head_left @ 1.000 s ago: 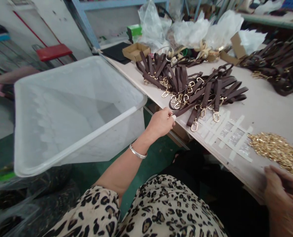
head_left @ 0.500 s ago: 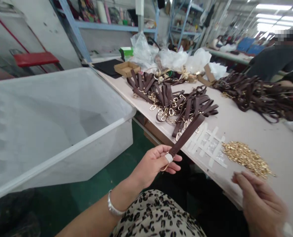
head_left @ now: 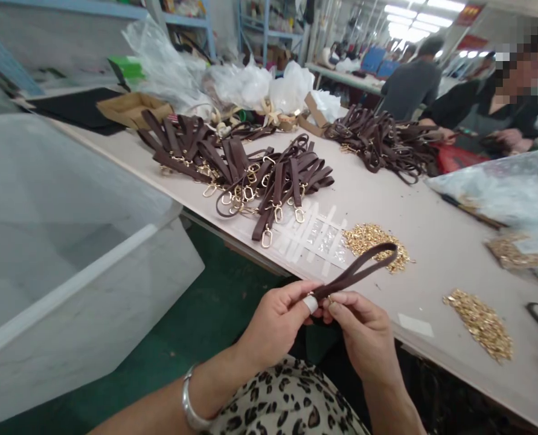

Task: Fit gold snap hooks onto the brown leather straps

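Observation:
My left hand [head_left: 280,323] is closed on a dark brown leather wrist strap [head_left: 363,266], whose loop points up and to the right. White tape wraps the left thumb. My right hand [head_left: 363,323] meets it at the strap's lower end, thumb and finger pinched on what looks like a small gold-coloured metal piece, mostly hidden by the fingertips. Beyond the hands, a heap of similar brown straps [head_left: 232,160] with gold clasps lies on the table [head_left: 368,202]. Just behind the held loop is a pile of small gold metal pieces [head_left: 371,235].
A large white plastic bin [head_left: 160,290] stands left against the table edge. A second gold pile [head_left: 481,323] lies to the right. More straps [head_left: 386,142] are heaped farther back, near a seated co-worker [head_left: 490,115]. Clear plastic bags [head_left: 250,84] and a cardboard tray [head_left: 135,110] line the back.
My right hand has come left from beside the gold pile to the strap in my left hand. The strap now shows its open loop. The view has swung right.

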{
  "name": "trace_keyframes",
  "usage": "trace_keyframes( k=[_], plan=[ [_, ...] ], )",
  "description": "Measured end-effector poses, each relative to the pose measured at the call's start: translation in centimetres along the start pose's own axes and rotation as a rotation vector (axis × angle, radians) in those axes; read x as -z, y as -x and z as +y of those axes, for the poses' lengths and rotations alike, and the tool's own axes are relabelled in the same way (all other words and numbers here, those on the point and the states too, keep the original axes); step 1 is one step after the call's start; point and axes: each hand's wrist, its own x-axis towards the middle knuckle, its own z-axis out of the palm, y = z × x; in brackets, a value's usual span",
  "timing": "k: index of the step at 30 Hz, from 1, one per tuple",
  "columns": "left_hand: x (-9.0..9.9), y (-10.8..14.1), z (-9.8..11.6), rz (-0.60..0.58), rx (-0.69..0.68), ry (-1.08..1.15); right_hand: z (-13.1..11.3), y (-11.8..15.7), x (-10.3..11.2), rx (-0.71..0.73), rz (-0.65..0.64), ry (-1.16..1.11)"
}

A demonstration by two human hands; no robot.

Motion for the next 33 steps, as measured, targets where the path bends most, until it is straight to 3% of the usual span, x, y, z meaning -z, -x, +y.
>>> trace_keyframes(
  k=[4,8,16,24,33],
  plan=[
    [-0.3,-0.2,-0.4,0.001,-0.041,-0.15,0.6,0.0,1.0,-0.013,-0.003,-0.001],
    [-0.5,-0.5,-0.7,-0.052,0.01,-0.234,0.6,0.1,1.6,0.014,-0.01,0.065],
    [-1.8,-1.8,-1.6,-0.017,0.09,0.087,0.0,0.7,2.5,0.081,0.033,0.028],
    [-2.3,-2.2,-0.8,-0.024,0.047,-0.087,0.4,0.1,2.8,-0.031,0.105,0.094],
    [-2.1,-2.6,-1.0,-0.063,-0.031,-0.286,0.4,-0.3,3.2,-0.031,0.114,0.126]
  ],
)
